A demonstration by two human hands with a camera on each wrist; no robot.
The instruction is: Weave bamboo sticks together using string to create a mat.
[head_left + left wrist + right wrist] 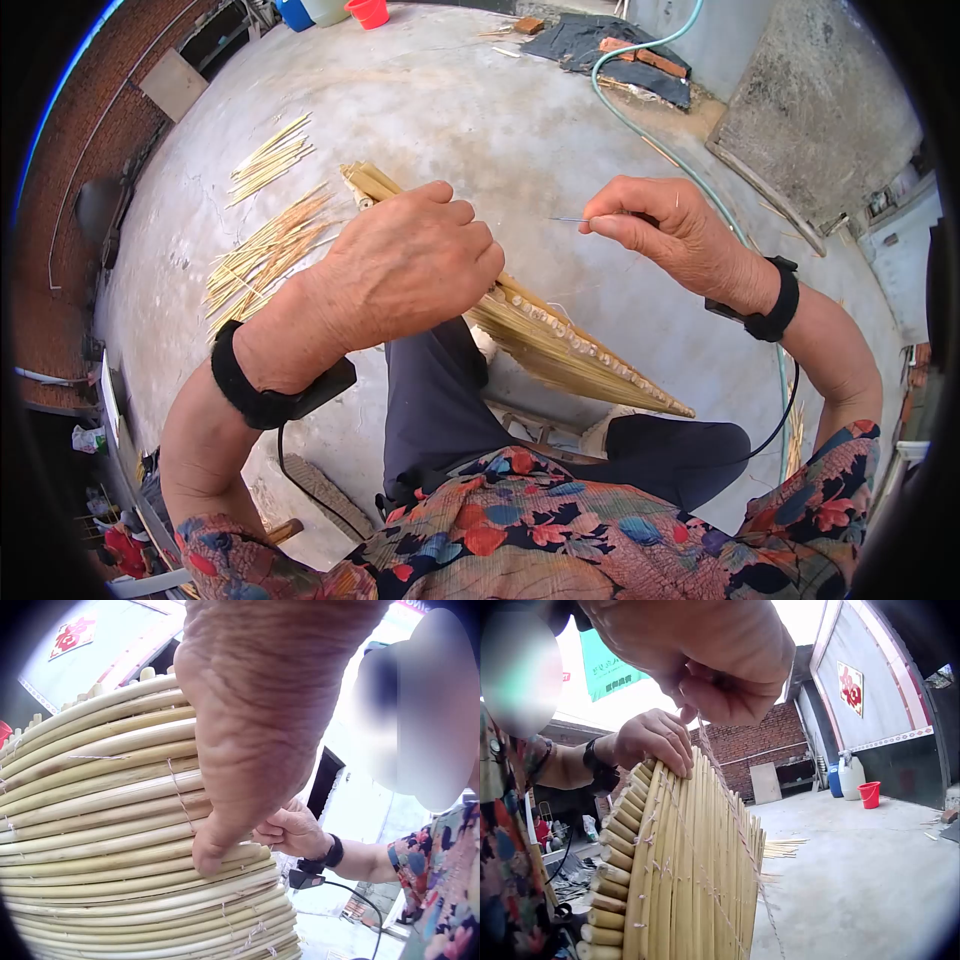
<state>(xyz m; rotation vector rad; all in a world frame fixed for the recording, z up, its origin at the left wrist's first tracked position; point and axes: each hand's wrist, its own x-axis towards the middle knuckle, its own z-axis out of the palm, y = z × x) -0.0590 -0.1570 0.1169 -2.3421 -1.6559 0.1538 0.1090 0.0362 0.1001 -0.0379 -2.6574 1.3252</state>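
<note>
A panel of pale stalks stitched side by side with thread (590, 345) stands slanted over the person's lap. My left hand (410, 260) grips its upper edge. The left wrist view shows the thumb (210, 855) pressed on the stalks, with the other fingers hidden behind. Off to the right, apart from the panel, my right hand (670, 235) pinches a thin metal needle (568, 219) between thumb and finger, its tip pointing left. In the right wrist view, a twisted thread (731, 791) runs from near that hand down across the stalks. Small stitches (656, 866) dot the panel's face.
Loose stalks (262, 255) lie in piles on the concrete floor (480, 110) at left. A green hose (600, 85) curves down the right side. Bricks on black sheeting (640, 65) and a red bucket (368, 12) stand farther off. Cables hang from both wrist cameras.
</note>
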